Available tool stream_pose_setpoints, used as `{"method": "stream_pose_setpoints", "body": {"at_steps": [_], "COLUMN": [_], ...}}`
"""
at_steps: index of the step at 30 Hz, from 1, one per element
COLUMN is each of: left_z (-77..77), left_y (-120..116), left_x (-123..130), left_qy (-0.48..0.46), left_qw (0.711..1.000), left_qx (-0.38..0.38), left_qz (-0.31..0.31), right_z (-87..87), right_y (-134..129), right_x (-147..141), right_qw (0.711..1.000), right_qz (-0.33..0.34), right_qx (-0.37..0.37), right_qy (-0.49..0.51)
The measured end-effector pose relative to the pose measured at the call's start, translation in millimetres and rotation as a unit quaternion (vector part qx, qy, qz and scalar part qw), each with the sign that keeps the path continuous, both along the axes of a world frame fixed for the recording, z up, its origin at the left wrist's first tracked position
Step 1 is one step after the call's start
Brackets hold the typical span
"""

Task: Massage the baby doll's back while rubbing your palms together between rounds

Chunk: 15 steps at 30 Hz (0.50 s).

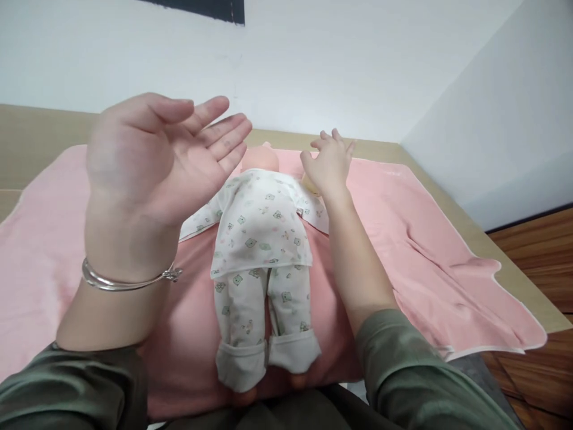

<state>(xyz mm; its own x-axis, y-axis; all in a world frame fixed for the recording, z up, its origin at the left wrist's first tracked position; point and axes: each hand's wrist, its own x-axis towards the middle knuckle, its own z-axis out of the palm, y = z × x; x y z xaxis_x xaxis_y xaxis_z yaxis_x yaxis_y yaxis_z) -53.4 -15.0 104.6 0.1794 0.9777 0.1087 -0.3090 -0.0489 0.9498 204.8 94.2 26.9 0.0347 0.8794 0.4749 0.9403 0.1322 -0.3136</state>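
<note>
A baby doll (260, 160) lies stretched out on a pink blanket (430, 251), its head at the far end and its feet towards me. It wears a white printed top (264, 224) and matching trousers (247, 301) with wide turned-up cuffs. My left hand (165, 155) is raised in front of the doll's sleeve on the left, palm showing, fingers extended and holding nothing. Beyond the sleeve on the right, my right hand (330, 161) hovers with fingers spread. A small yellowish thing (310, 184) shows partly behind that hand; its kind cannot be made out.
The blanket covers much of a light wooden table (447, 197), whose edges show at the back and right. A white wall (313, 65) stands behind it. Dark wood-grain panelling (537, 251) is at the lower right.
</note>
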Motion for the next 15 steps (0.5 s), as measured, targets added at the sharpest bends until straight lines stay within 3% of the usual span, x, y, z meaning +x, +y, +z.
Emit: {"method": "stream_pose_setpoints", "body": {"at_steps": [5,10,15], "left_z": [8.6,18.0,10.0], "left_y": [-3.6,-11.6,-4.1], "left_x": [-10.3,8.2,3.0], "left_qy": [-0.023,-0.107,-0.067], "left_qw": [0.993,0.980,0.986], "left_qx": [-0.048,-0.156,-0.142], "left_qz": [-0.103,-0.064,-0.060], "right_z": [-2.9,-2.0,15.0], "right_y": [-0.6,-0.7,-7.4], "right_x": [-1.5,1.3,-2.0], "right_qw": [1.000,0.999,0.994], "right_qz": [-0.011,-0.024,-0.055], "right_qx": [0.025,-0.002,-0.071], "right_qy": [0.009,0.038,0.064]}}
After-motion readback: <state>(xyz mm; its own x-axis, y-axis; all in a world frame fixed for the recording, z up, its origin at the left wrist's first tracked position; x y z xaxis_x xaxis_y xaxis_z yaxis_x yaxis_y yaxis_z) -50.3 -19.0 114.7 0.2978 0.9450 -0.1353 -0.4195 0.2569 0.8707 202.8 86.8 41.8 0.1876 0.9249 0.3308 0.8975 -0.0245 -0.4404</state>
